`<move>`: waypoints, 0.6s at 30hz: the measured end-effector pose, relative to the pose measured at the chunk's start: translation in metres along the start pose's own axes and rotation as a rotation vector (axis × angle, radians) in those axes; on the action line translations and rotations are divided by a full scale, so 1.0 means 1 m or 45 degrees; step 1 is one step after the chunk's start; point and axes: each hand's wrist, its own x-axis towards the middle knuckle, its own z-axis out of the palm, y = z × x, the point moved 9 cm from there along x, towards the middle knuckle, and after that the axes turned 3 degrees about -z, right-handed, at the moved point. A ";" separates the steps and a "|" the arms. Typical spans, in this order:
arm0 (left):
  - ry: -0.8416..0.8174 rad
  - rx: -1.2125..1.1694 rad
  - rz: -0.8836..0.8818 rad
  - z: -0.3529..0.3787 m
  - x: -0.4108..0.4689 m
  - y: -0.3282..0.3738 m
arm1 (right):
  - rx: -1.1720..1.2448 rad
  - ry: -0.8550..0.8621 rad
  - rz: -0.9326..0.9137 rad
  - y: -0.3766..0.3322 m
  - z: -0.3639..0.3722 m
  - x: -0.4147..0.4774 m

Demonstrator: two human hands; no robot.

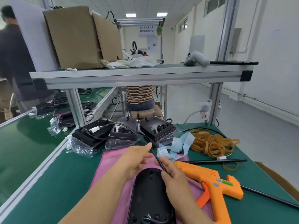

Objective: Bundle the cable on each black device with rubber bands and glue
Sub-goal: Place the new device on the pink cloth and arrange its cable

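A black oval device (149, 194) lies on a pink cloth (110, 160) in front of me. Its thin black cable (157, 159) runs up and away from it. My right hand (173, 177) pinches this cable just above the device. My left hand (137, 157) hovers beside the cable with fingers spread and appears to hold nothing. An orange glue gun (213, 183) rests on the cloth's right edge. A heap of tan rubber bands (212, 143) sits further right. Three more black devices (123, 133) in clear bags stand behind the cloth.
Blue and white paper strips (176, 146) lie between the devices and the bands. A black rod (215, 161) and a cord cross the green mat (56, 183). An aluminium shelf (137, 76) with cardboard boxes hangs overhead. A conveyor with bagged devices (61, 113) runs along the left. People are beyond.
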 end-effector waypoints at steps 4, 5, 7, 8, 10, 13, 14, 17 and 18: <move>-0.205 -0.300 0.054 0.020 0.001 0.011 | 0.002 -0.046 -0.002 -0.007 0.003 0.001; -0.171 -0.304 0.093 0.016 0.001 0.013 | -0.025 -0.028 0.022 -0.003 0.002 0.001; -0.075 -0.274 0.136 0.006 0.002 0.012 | -0.194 -0.027 0.028 0.004 0.002 0.000; -0.034 -0.254 0.144 0.001 0.004 0.010 | -0.284 -0.032 0.022 0.006 0.003 -0.001; 0.046 -0.216 0.138 -0.006 0.006 0.002 | -0.337 -0.017 0.016 0.008 0.002 -0.002; 0.138 -0.197 0.112 -0.016 0.010 -0.014 | -0.370 -0.025 0.003 0.012 0.003 -0.002; 0.159 -0.196 0.102 -0.018 0.010 -0.018 | -0.398 -0.043 0.010 0.014 0.004 -0.003; 0.170 -0.175 0.109 -0.020 0.013 -0.023 | -0.429 -0.047 0.034 0.018 0.003 -0.006; 0.157 -0.149 0.120 -0.018 0.014 -0.020 | -0.412 -0.043 0.043 0.018 0.002 -0.007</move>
